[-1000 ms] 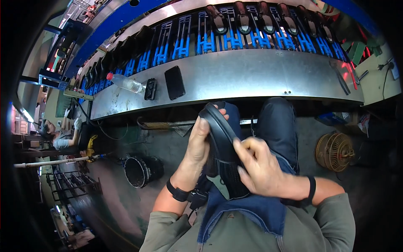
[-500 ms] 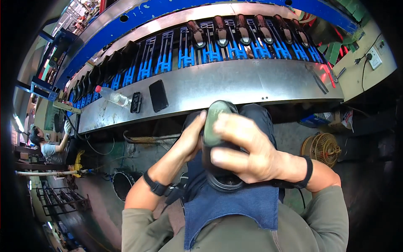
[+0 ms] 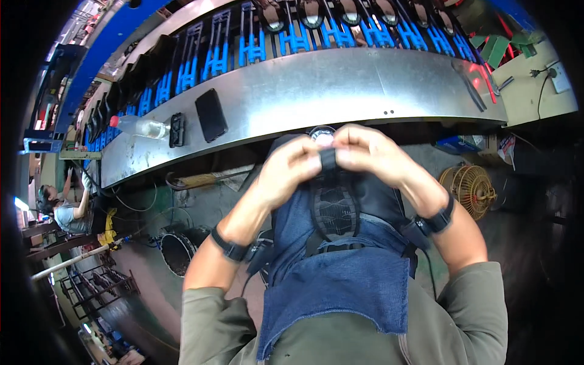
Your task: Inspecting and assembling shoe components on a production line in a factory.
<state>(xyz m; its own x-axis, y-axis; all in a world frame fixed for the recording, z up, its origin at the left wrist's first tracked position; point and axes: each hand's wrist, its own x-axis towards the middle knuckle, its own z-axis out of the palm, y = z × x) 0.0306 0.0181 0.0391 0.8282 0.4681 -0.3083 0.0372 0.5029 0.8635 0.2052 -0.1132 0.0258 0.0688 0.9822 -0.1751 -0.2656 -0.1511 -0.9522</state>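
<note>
Item: one black shoe sole (image 3: pixel 333 204), tread up, lying along the lap on a blue denim apron (image 3: pixel 340 286), near the metal table (image 3: pixel 316 91). Left hand (image 3: pixel 292 170) and right hand (image 3: pixel 368 152) meet at its far tip, fingers of both pinched tight on the edge. Handling, as a judgement: keep even thumb pressure on both sides and the sole braced on the lap. Table count: one clear bottle (image 3: pixel 139 126), one dark phone (image 3: pixel 211 115), one small black case (image 3: pixel 177 129). Floor, right: one wire-caged fan (image 3: pixel 471 187).
</note>
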